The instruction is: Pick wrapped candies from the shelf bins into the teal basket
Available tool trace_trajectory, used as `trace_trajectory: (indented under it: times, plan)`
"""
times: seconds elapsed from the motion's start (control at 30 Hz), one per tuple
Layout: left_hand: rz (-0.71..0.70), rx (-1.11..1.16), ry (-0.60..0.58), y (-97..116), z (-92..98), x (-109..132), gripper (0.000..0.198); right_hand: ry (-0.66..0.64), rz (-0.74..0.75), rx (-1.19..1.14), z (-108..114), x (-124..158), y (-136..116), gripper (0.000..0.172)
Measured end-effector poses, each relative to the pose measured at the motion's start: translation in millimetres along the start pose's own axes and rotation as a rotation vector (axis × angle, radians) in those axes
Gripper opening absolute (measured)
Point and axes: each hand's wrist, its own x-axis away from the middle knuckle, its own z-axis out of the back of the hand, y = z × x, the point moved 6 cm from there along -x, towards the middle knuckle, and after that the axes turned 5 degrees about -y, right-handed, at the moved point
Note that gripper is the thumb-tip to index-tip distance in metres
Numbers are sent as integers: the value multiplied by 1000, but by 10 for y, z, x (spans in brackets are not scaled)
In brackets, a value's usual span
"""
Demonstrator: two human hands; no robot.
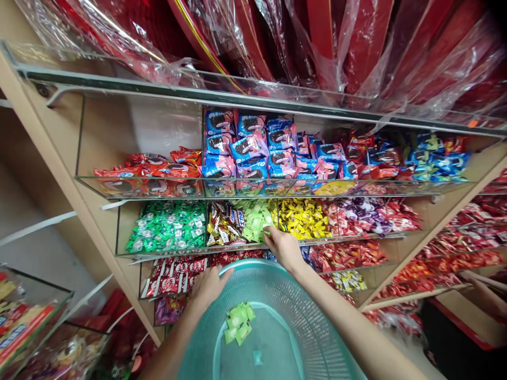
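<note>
My left hand [209, 287] is closed over the far left rim of a teal plastic basket [317, 322], thumb along the edge. Inside the basket, several light green candy packets [238, 323] lie in a small pile on the bottom. My right hand [284, 249] reaches over the basket to the middle shelf. Its fingers are pinched at the front of a heap of light green candy packets [255, 217], and a packet seems to be between the fingertips. Beside that heap are brown and gold wrapped candies [225, 224] on the left and yellow candies [303, 219] on the right.
Green candies [168, 226] fill the left shelf bin. A glass shelf edge [277, 187] with blue-pink cookie packs [249, 145] runs above my hands. Below are red-and-white packets [174, 277]. Another person's arm [485, 293] shows at the far right.
</note>
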Motion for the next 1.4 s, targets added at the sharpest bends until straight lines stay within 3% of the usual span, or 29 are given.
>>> trace_trajectory:
  times: [0.23,0.57,0.93,1.1,1.3,1.4]
  plan:
    - [12,-16,0,-43,-10,-35,67,-234,-37,271,-11,-269,-152,21]
    - [32,2,-11,-68,5,-42,68,-314,-25,358,-78,-319,-122,26]
    - [26,2,-22,-50,18,-44,69,-189,-4,343,-44,-299,-50,24]
    - [20,-5,-16,-53,37,-24,68,-45,-10,259,80,-310,-18,26]
    - [9,-14,-2,-50,44,0,67,226,6,-96,391,4,-179,33]
    - [15,-26,7,-36,48,16,67,208,-9,-394,342,335,-342,35]
